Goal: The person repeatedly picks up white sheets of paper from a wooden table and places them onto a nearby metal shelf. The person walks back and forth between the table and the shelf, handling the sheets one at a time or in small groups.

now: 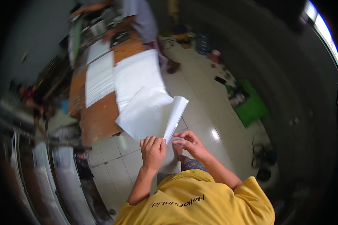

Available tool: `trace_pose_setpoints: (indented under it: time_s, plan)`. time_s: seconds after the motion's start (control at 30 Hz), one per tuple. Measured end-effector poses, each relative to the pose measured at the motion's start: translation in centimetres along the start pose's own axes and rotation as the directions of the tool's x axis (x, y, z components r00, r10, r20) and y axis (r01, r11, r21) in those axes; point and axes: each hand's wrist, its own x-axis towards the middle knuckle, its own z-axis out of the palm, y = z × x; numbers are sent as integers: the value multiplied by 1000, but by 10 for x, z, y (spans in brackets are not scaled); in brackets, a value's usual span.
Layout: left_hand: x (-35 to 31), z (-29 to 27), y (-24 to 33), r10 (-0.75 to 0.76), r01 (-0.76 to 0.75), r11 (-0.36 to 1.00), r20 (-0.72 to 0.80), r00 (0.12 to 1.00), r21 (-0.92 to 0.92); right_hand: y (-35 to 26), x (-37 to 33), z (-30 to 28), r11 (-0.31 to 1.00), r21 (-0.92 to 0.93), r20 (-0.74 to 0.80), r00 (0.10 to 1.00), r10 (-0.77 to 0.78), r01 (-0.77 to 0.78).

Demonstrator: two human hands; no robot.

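My left hand (153,150) is closed on the near corner of a thin white sheet (146,112). Its right side curls over into a loose roll (177,115), and the flat part spreads out to the left, overlapping the table's near right corner. Just right of the roll's lower end is my right hand (191,145), its fingers bent and apart, with nothing seen between them. Behind the sheet, a stack of white sheets (137,71) lies on the brown table (99,123). A second white stack (100,80) sits to its left.
Across the table's far end, a person in a grey shirt (141,18) reaches over papers. Another person (30,97) is at the far left. Racks with pale sheets (67,168) stand at lower left. On the tiled floor at right lie a green bag (251,105) and a blue bottle (202,44).
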Motion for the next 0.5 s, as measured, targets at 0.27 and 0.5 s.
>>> trace_pose_setpoints:
  time_s: [0.27,0.5]
  plan:
    - [-151,75,110,186,-157,982,364,913,-108,78,-170,-91,976,-217,-294,952,-81,16]
    - [-236,112,207,334,-183,938,626,705,-295,105,-383,-255,773,-611,-610,725,-320,-173]
